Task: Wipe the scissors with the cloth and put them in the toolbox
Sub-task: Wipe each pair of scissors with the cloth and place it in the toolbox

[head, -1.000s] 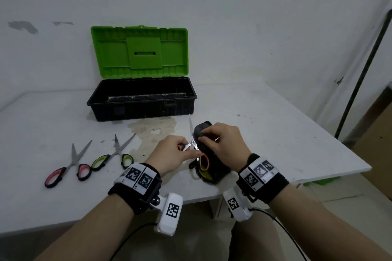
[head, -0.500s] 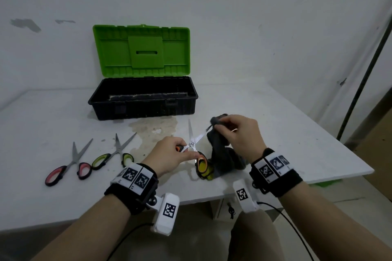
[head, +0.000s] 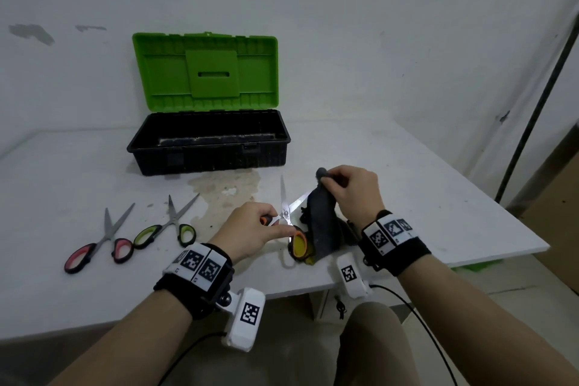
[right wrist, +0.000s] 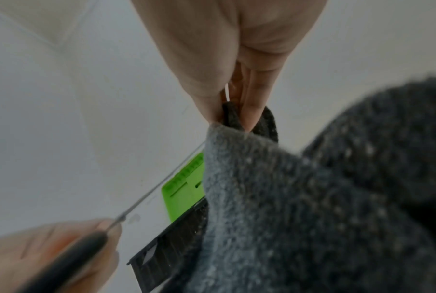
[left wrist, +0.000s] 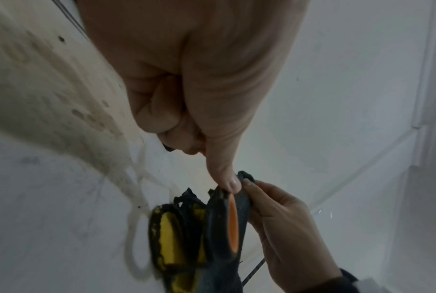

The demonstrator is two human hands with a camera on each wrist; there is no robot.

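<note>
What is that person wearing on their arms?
Both forearms are bare, with no sleeves. Each wrist has a wide black band: the left wristband and the right wristband. White tags with black square patterns sit on top of each band. Under each wrist hangs a small white camera box with another square pattern, and a thin black cable trails away.

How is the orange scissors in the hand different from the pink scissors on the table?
The orange scissors are gripped in the left hand, with the cloth over one blade; the pink scissors lie untouched on the table. The orange pair has orange in its handles, the pink pair pink. Both are opened into a V, with silver blades.
</note>
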